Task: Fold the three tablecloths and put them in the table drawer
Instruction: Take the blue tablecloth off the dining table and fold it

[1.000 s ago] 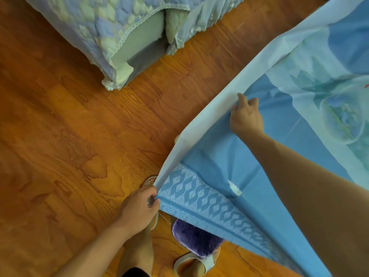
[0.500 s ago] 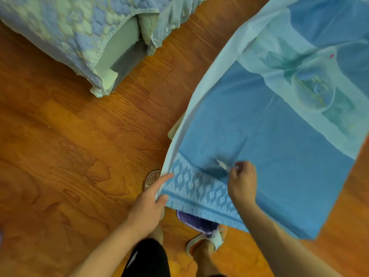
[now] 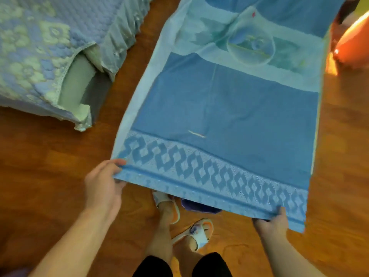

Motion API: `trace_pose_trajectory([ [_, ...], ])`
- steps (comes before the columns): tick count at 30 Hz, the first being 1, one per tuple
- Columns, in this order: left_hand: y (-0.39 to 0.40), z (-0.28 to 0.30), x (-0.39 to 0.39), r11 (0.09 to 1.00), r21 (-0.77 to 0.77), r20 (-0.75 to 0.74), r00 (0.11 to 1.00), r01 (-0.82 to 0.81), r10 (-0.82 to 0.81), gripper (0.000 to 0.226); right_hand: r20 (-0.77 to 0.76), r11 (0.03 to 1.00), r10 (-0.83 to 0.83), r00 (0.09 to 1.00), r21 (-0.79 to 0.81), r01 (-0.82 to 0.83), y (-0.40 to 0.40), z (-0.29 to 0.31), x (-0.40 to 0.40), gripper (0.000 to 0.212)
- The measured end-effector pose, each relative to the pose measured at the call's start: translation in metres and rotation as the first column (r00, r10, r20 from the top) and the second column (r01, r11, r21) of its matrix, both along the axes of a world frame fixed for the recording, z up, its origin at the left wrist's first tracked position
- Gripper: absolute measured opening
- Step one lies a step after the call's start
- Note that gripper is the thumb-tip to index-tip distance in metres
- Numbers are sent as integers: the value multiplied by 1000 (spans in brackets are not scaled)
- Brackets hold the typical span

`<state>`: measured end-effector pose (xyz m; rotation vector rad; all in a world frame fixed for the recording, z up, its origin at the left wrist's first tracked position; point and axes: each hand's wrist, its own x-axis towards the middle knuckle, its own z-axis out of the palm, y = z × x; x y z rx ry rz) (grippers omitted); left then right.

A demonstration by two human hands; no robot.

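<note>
A blue tablecloth (image 3: 235,108) with a pale diamond-pattern border and a light floral band is stretched out flat in the air above the wooden floor. My left hand (image 3: 103,184) pinches its near left corner, thumb on top. At the near right corner my right hand (image 3: 273,222) grips the hem, fingers curled under the cloth. The far end of the cloth runs out of view at the top. No table or drawer is visible.
A bed corner (image 3: 50,56) with a quilted blue-green cover stands at the upper left. My feet in white slippers (image 3: 191,230) are below the cloth on the wooden floor (image 3: 40,176). An orange object (image 3: 353,47) sits at the right edge.
My right hand slid from the cloth's far left edge down to the near hem and out to the right corner. The cloth now spreads flat between both hands.
</note>
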<state>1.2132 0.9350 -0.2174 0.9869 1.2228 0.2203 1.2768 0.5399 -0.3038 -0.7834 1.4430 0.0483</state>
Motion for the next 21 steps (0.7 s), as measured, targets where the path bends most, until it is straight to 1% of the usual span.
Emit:
trace_pose_trajectory([
  [1, 1, -6, -1, 1000, 7, -19, 1000, -23, 23, 25, 41, 999, -41, 998, 35, 40, -20, -6, -3, 32],
  [2, 1, -14, -3, 1000, 24, -60, 998, -18, 20, 23, 47, 992, -34, 998, 122, 28, -38, -8, -11, 42],
  [3, 0, -22, -5, 998, 62, -114, 994, 5, 2, 22, 64, 986, 57, 996, 154, -66, -57, -11, -16, 60],
  [4, -1, -29, -6, 993, 111, -176, 984, 45, -25, 21, 74, 981, 87, 993, 169, -99, -66, 0, -16, 61],
  [5, 0, -36, -7, 984, 150, -228, 972, 99, -63, 18, 68, 963, -21, 997, 269, 2, -72, 10, -10, 39],
  [6, 1, -40, -9, 972, 176, -270, 957, 155, -104, 15, 59, 967, -93, 994, 243, 76, -82, 14, -8, 15],
  [7, 2, -44, -10, 959, 190, -301, 942, 209, -145, 15, 67, 987, -91, 994, 136, 81, -85, 22, -7, 9],
  [9, 7, -53, -16, 907, 216, -383, 885, 363, -263, 22, 83, 994, -77, 994, 90, 70, -87, 43, 1, 13],
  [10, 9, -53, -18, 868, 230, -426, 848, 440, -316, 26, 88, 999, -15, 996, 49, 10, -84, 57, 3, 12],
  [12, 10, -52, -21, 812, 246, -469, 798, 529, -378, 39, 124, 1000, -6, 992, 9, 5, -88, 75, 7, 7],
  [14, 11, -51, -24, 802, 216, -490, 773, 556, -404, 46, 84, 1000, 24, 996, -4, -24, -92, 88, 7, 6],
  [16, 11, -53, -28, 801, 161, -523, 739, 576, -426, 42, 31, 996, 84, 996, -26, -83, -100, 92, 5, 6],
  [17, 11, -56, -30, 806, 128, -527, 729, 577, -438, 37, -4, 993, 114, 993, -31, -114, -104, 92, 4, 9],
  [19, 10, -59, -35, 853, 33, -501, 747, 520, -437, 35, -29, 989, 146, 989, 7, -146, -112, 89, -3, 14],
  [21, 10, -61, -36, 900, -64, -458, 788, 432, -411, 37, -43, 995, 93, 995, 50, -90, -116, 84, -9, 17],
])
